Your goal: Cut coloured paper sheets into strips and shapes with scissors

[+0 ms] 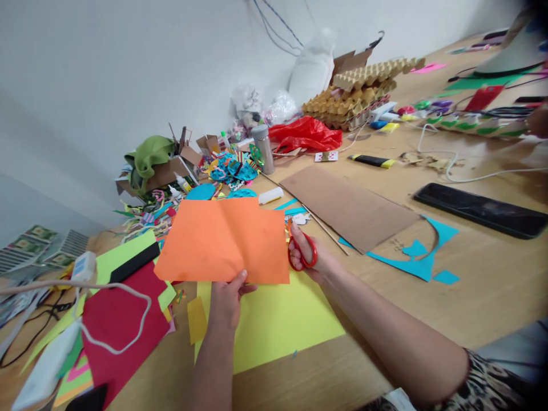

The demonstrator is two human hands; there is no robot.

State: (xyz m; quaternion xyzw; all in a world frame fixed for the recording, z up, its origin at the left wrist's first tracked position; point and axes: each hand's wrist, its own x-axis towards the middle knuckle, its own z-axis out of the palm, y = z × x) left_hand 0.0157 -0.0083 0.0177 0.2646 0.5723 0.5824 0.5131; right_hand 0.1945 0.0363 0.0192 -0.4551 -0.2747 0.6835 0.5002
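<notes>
An orange sheet of paper (214,240) with a notch at its upper right corner is raised above the table. My left hand (229,299) pinches its lower edge, thumb on top. Red-handled scissors (314,251) are in my right hand (303,245), at the sheet's right edge; their blades are mostly hidden, so I cannot tell whether they touch the paper. Beneath both hands lies a larger yellow sheet (274,331). A small darker yellow piece (197,321) rests at its left edge.
Brown cardboard (346,205) and blue paper scraps (411,265) lie to the right, near a black phone (479,208) and a utility knife (371,161). A steel bottle (263,149) stands behind. Red paper (124,331) and a white cable (143,325) are at left.
</notes>
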